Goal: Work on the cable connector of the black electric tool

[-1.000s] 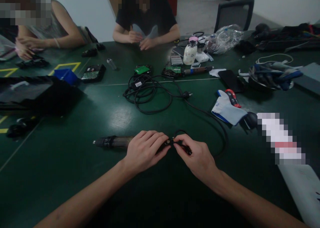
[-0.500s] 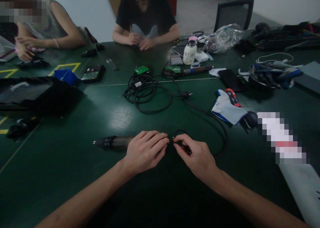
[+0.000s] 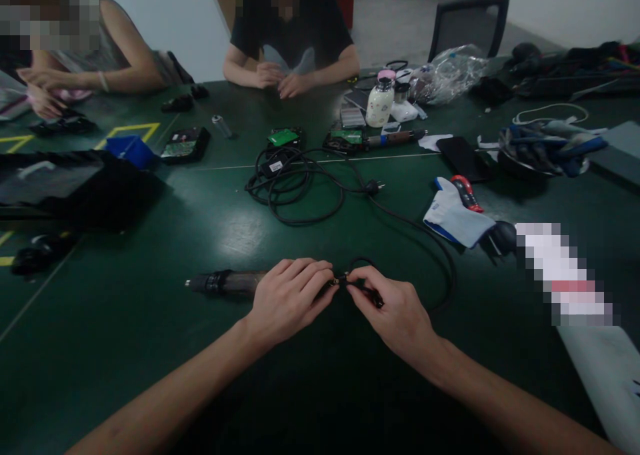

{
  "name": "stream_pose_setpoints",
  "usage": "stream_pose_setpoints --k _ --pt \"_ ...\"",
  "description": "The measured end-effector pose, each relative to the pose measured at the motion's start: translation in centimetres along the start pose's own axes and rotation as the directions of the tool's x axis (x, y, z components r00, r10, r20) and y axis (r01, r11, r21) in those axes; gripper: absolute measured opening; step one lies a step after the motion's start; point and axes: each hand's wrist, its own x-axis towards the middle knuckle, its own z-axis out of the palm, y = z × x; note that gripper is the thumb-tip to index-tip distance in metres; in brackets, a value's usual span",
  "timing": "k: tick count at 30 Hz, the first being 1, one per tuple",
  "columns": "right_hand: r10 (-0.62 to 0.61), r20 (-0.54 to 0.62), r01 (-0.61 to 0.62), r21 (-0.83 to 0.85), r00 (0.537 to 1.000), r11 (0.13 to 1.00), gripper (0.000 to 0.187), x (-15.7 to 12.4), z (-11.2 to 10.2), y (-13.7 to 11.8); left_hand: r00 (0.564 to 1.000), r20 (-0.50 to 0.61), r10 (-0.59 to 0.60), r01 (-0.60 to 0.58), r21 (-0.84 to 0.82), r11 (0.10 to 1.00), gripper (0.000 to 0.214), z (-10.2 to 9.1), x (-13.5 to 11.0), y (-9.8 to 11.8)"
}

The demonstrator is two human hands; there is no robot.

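A dark electric screwdriver (image 3: pixel 233 283) lies on the green table in front of me, its bit end pointing left. My left hand (image 3: pixel 293 295) is wrapped over the screwdriver's rear part and hides most of it. Small metal pieces show at the screwdriver's tail, by my left fingertips. Pinched between the thumb and fingers of my right hand (image 3: pixel 393 308) is a black cable connector, mostly covered, close up against that tail. Whether the two are joined I cannot tell. From the right hand a black power cable (image 3: pixel 453 268) loops to the right and back.
Beyond my hands lie a coiled cable with an adapter (image 3: pixel 275 166) and a plug (image 3: pixel 373 187). Hard drives (image 3: pixel 186 145), a bottle (image 3: pixel 380 103), a second screwdriver (image 3: pixel 397 139), a phone (image 3: pixel 464 158) and a glove (image 3: pixel 453 212) are farther off. Two people sit across the table.
My left fingertips have drawn back slightly to the left, so more of the screwdriver's tail shows between my hands. My right hand has hardly moved.
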Motion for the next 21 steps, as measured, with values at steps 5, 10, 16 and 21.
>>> stream_pose_setpoints --k 5,10,16,21 --pt "0.009 0.009 -0.01 0.018 1.0 1.0 0.011 0.06 -0.03 -0.04 1.0 0.003 0.026 -0.026 -0.011 1.0 0.024 -0.07 0.05 0.03" --pt "0.01 0.011 -0.01 0.022 1.0 1.0 0.012 0.02 -0.15 -0.17 1.0 0.0 0.007 -0.007 0.005 1.0 0.016 -0.06 -0.07 -0.02" --pt "0.009 0.007 -0.009 0.017 1.0 1.0 0.012 0.03 -0.1 -0.08 0.999 0.002 0.034 -0.033 -0.015 0.999 0.026 -0.06 -0.08 -0.03" --pt "0.006 0.01 -0.006 0.021 1.0 1.0 0.012 -0.03 -0.07 -0.03 1.0 -0.007 0.009 -0.009 -0.023 1.0 0.016 0.07 -0.12 -0.06"
